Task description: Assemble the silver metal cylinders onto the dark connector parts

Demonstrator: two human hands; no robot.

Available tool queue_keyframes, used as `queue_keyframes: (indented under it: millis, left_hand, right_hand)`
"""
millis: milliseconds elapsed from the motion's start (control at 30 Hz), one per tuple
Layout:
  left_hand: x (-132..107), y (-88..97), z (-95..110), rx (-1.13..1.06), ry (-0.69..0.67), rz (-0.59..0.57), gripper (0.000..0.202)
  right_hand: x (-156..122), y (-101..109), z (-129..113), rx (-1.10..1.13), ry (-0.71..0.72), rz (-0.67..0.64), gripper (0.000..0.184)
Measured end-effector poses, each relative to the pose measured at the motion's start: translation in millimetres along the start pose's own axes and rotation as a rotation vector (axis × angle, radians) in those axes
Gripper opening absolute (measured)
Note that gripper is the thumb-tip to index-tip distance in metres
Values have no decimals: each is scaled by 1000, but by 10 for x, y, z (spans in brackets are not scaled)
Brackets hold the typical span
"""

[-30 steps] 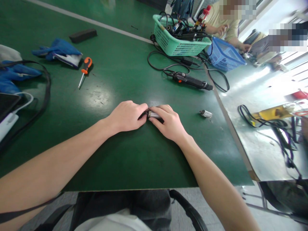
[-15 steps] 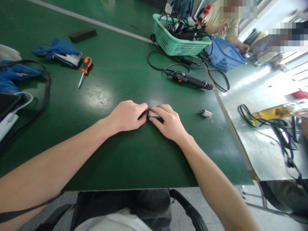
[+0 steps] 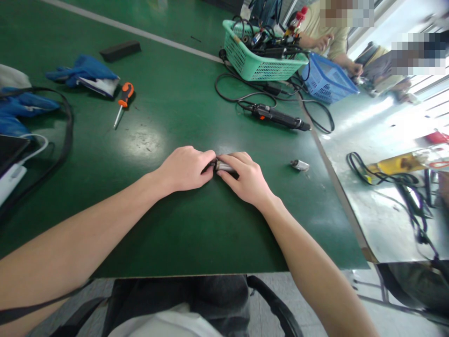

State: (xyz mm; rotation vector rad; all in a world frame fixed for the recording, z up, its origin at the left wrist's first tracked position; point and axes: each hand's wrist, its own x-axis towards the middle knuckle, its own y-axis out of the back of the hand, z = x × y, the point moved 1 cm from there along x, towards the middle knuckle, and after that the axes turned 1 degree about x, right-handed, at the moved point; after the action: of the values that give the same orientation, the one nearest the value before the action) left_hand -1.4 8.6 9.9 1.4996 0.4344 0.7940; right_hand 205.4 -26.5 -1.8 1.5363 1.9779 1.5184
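Observation:
Low over the green tabletop [image 3: 196,234], both hands meet at a small silver metal cylinder [image 3: 223,165]. My right hand [image 3: 247,175] is closed around its body, thumb in front and fingers over the top. My left hand [image 3: 187,169] pinches a dark piece at the cylinder's left end; fingers cover most of that piece, so its kind cannot be made out. To the right lies a short silver metal part [image 3: 300,164] with a dark tip, apart from both hands.
Behind the hands lie a black electric screwdriver [image 3: 280,117] with its cable and an orange-handled screwdriver [image 3: 123,103]. A green basket [image 3: 264,69] of tools and a blue basket [image 3: 329,82] stand farther back. Blue gloves [image 3: 86,72] lie left. Another person sits beyond the baskets.

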Motion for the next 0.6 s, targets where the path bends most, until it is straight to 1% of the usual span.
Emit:
queue_keyframes:
  millis: [367, 600]
  left_hand:
    - [9, -47, -13, -1, -3, -4, 21]
    - [-1, -37, -8, 3, -5, -2, 20]
  right_hand:
    - [1, -10, 7, 1, 2, 4, 31]
    - [-1, 3, 5, -6, 7, 0, 31]
